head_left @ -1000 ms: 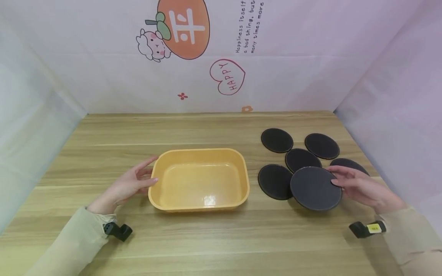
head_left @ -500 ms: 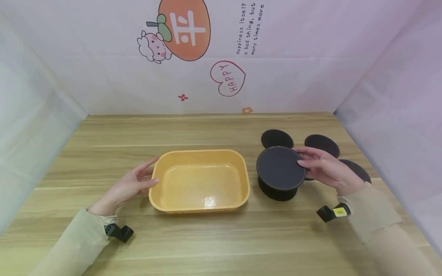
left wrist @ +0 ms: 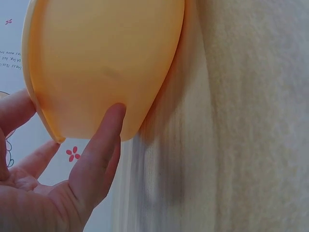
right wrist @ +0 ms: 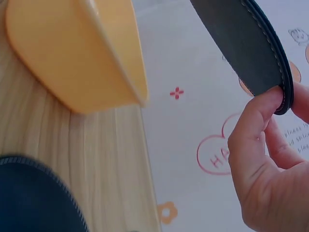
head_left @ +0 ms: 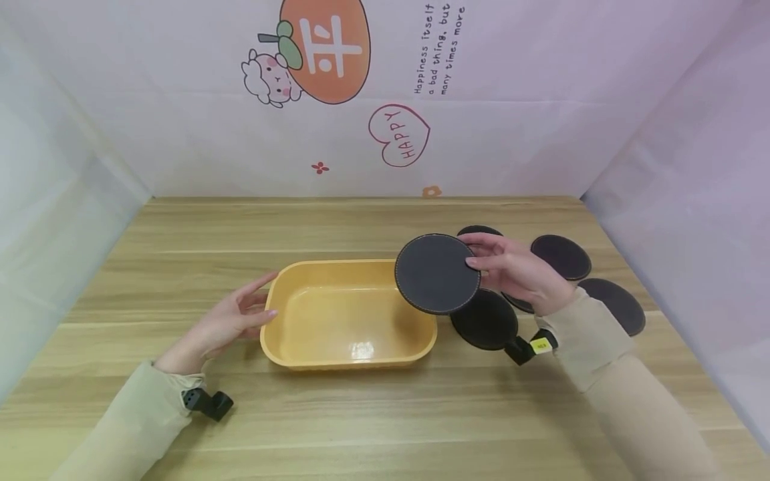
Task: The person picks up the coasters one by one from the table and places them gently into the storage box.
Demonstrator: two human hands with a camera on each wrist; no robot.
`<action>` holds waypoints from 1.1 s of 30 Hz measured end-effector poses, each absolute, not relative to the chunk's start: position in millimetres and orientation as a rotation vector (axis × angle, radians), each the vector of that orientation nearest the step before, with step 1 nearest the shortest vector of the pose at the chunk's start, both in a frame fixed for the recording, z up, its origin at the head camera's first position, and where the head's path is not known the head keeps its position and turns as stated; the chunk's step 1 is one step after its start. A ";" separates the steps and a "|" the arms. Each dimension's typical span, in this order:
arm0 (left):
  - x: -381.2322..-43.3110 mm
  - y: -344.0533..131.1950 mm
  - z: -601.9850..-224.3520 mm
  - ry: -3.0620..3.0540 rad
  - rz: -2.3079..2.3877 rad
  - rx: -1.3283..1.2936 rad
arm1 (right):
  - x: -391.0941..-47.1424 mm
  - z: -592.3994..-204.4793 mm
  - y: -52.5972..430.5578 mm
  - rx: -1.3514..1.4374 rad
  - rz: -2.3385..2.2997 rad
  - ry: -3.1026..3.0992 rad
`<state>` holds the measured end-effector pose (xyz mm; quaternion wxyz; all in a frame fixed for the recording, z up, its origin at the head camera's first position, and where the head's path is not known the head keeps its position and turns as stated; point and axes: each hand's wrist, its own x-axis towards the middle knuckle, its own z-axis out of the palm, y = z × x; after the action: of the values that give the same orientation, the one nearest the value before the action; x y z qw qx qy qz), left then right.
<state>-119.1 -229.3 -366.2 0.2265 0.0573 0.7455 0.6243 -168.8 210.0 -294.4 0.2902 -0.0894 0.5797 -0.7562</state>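
Observation:
My right hand (head_left: 511, 270) pinches a round black coaster (head_left: 438, 274) with a stitched edge, thumb on its upper face and fingers beneath. The coaster is raised and tilted over the right end of a yellow plastic basin (head_left: 345, 327); the right wrist view shows the coaster (right wrist: 244, 43) almost edge-on. My left hand (head_left: 225, 321) holds the basin's left end, with fingers against the outer wall (left wrist: 104, 63) in the left wrist view. Another black coaster (head_left: 484, 321) lies just right of the basin, and one more (head_left: 519, 304) is mostly hidden under my right hand.
More black coasters lie on the wooden table (head_left: 385, 421): one at the back (head_left: 479, 230), partly covered, and two farther right, a rear coaster (head_left: 561, 257) and a nearer coaster (head_left: 613, 306). Printed white cloth (head_left: 511, 133) encloses the back and sides.
My right hand has carried the coaster leftward and upward, from above the right-hand coasters to the basin's right end. My left hand and the basin have stayed in place.

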 end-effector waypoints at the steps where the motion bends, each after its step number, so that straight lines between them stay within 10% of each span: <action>1: -119.0 -229.4 -366.4 2.055 1.721 0.160 | -169.6 -293.0 205.9 -0.231 -2.017 1.548; 33: -117.5 -226.3 -368.2 2.078 1.728 0.169 | -204.6 -298.5 68.8 -0.194 -1.809 1.719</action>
<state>-117.5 -226.3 -368.2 0.2153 0.0608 0.7494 0.6231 -204.6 68.8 -298.5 0.3137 -0.0737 0.6521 -0.6863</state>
